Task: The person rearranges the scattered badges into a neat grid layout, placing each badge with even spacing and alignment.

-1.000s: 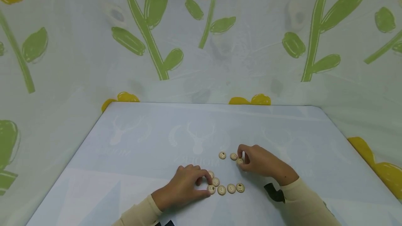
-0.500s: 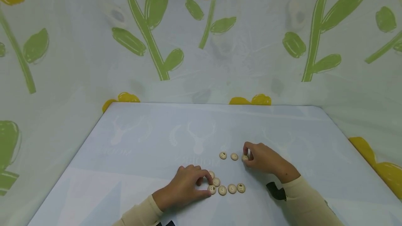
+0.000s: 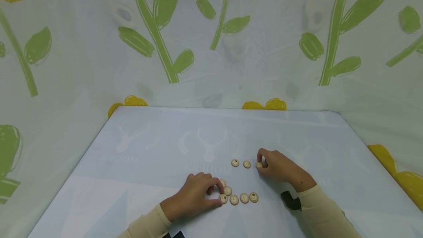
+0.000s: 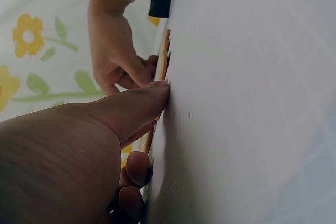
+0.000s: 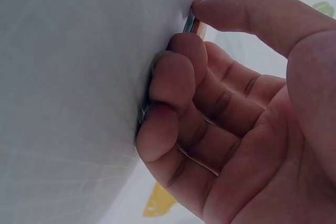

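Observation:
Small round pale wooden discs with little faces on them lie flat on the table. In the head view my left hand pinches one wooden disc between thumb and index finger, at the left end of the nearer row. My right hand pinches another disc at the right end of the farther row, partly covered by its fingertips. To its left lie a disc with a plain face and one with a dark mark. Edge-on, the right hand's disc shows between thumb and fingers in the right wrist view.
Several more discs continue the nearer row, including a dark-marked disc at its right end. Two discs, one of them the upper disc, sit just behind the left fingertips. A flower-printed curtain stands behind the pale table.
My right hand has slid its disc right and slightly away, so it now stands apart from its neighbour in line with the farther row. My left hand has stayed in place.

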Motion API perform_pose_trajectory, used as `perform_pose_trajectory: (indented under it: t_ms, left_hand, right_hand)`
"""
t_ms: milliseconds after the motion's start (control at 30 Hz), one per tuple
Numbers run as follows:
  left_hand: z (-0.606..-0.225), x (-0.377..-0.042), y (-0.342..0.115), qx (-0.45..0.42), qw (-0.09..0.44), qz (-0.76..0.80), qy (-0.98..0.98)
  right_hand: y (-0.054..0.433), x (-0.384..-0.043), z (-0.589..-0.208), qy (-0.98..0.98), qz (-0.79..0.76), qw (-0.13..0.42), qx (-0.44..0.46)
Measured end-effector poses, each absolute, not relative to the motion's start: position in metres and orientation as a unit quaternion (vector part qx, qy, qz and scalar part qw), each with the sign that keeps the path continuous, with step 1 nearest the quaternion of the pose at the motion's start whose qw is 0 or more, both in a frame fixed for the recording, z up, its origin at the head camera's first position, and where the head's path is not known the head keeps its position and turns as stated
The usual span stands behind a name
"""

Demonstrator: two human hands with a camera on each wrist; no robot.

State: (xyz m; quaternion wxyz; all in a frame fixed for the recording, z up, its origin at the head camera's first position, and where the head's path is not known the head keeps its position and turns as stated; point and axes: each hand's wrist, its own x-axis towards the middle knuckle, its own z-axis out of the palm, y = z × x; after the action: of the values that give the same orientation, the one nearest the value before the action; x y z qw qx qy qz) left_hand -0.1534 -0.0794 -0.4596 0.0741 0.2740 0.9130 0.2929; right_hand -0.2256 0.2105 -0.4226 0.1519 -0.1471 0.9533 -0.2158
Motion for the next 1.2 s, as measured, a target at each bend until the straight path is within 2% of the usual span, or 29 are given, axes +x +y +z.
perform_pose_trajectory:
  t_ms: [1200]
  left_hand:
    - [-0.462,-0.1522,-0.0798,0.278,0.064,0.295,0.912]
  right_hand:
    - [0.211,-0.225,-0.4251,0.951,-0.229,0.157,-0.135]
